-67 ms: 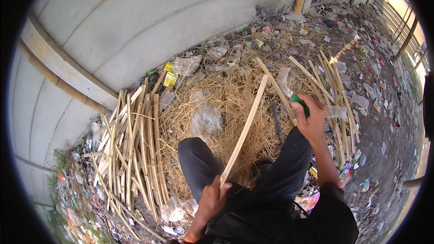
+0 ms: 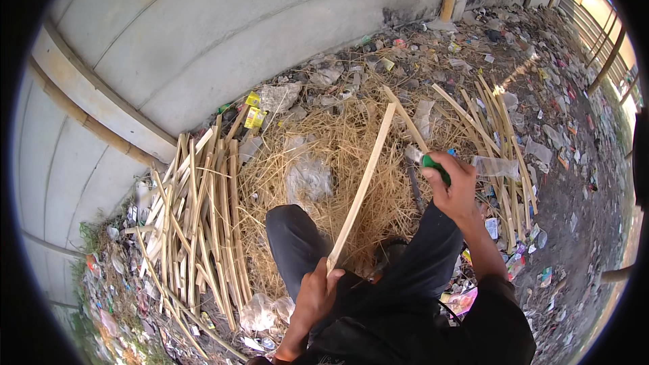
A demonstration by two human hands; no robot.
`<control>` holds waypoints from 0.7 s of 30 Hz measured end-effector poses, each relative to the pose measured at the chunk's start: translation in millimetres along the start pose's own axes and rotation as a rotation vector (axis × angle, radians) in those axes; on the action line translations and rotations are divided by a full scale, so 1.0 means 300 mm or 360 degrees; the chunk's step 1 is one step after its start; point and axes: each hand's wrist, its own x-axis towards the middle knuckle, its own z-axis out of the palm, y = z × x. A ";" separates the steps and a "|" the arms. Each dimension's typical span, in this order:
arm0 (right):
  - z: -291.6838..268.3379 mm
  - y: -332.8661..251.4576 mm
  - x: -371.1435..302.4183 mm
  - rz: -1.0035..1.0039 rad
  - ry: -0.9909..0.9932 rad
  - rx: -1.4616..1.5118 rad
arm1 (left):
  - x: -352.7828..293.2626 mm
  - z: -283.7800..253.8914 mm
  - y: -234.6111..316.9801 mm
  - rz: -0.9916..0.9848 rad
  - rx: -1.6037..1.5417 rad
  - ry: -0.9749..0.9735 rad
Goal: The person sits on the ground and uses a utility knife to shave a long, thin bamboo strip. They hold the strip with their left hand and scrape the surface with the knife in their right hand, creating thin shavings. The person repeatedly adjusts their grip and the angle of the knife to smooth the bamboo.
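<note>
We are seemingly whittling, with a wall [image 2: 236, 27] bounding the far side, straw [image 2: 348, 145] leaving room ahead and a stick pile [image 2: 215, 213] crowding our left. Our left hand [image 2: 314, 295] is holding a slanting strip [image 2: 365, 181] before us by its near end; our right hand [image 2: 454, 181] is gripping a green-handled knife [image 2: 433, 163] apart from it, the next stroke calling for steadiness.

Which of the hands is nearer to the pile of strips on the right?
Right. The right hand, gripping a green-handled tool, is just left of the pile; the left hand, holding one pale strip, is farther off, lower and to the left.
</note>
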 end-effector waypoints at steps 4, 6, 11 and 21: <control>0.133 -0.120 -0.147 -0.0244 -0.0382 0.0200 | 0.073 0.004 0.047 0.0155 -0.0034 0.0033; 0.153 -0.155 -0.178 -0.0251 -0.0450 0.0202 | 0.089 0.009 0.065 0.0225 -0.0042 0.0041; 0.191 -0.184 -0.239 -0.0311 -0.0412 0.0222 | 0.110 0.008 0.134 0.0257 -0.0071 0.0025; 0.156 -0.116 -0.155 -0.0292 -0.0364 0.0090 | 0.087 0.027 0.084 0.0160 0.0083 0.0055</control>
